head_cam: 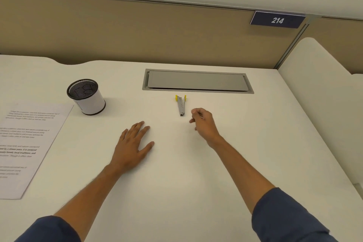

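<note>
A small grey metal tool with yellow tips (181, 105), which looks like a staple remover, lies on the white desk (196, 173) just in front of the cable hatch. My right hand (204, 123) hovers just right of it, a short gap away, with loosely curled fingers that hold nothing. My left hand (132, 144) rests flat on the desk, fingers straight and spread, to the lower left of the tool.
A black mesh pen cup (86, 97) wrapped in white paper stands at the left. A printed sheet (29, 143) lies at the left edge. A grey cable hatch (197, 81) sits flush at the back. A beige partition with a "214" sign (277, 20) stands behind the desk.
</note>
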Motion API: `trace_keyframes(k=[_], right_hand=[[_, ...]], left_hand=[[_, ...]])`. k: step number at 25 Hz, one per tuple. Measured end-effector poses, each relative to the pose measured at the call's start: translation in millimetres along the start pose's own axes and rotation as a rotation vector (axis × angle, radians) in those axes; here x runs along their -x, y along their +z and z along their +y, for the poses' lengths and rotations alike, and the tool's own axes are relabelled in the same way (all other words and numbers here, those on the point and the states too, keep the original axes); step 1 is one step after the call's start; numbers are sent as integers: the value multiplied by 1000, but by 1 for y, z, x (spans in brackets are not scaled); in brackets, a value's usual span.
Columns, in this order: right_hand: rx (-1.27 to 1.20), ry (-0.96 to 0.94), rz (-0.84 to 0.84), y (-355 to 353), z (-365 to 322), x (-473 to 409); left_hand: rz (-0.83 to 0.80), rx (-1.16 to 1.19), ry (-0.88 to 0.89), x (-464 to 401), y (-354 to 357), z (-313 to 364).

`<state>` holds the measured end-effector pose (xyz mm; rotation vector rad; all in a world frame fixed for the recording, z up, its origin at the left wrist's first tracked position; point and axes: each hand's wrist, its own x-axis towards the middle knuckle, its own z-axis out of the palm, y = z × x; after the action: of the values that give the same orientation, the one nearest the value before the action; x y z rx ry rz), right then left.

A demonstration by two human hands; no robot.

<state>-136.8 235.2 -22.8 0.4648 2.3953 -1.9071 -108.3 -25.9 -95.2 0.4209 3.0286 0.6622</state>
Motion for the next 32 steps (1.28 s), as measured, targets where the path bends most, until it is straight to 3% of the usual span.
trace_keyframes(k=[6,16,24,26,32], right_hand=[[6,-141,-118,91,-64,-6],[216,-385,-218,231,-128,-44],[952,-769,-204,286,-138,-58],[1033,-828,-180,291,-135,-58],[862,-713,-165,294,-134,-48]], left_hand=[[-24,-101,-12,18,-20,-48],[14,-96,14,17,-14,-53],[21,-103,24,15,-14,-52],[23,-99,26,15,-15,-51],[29,-74,35,15,-16,-50]])
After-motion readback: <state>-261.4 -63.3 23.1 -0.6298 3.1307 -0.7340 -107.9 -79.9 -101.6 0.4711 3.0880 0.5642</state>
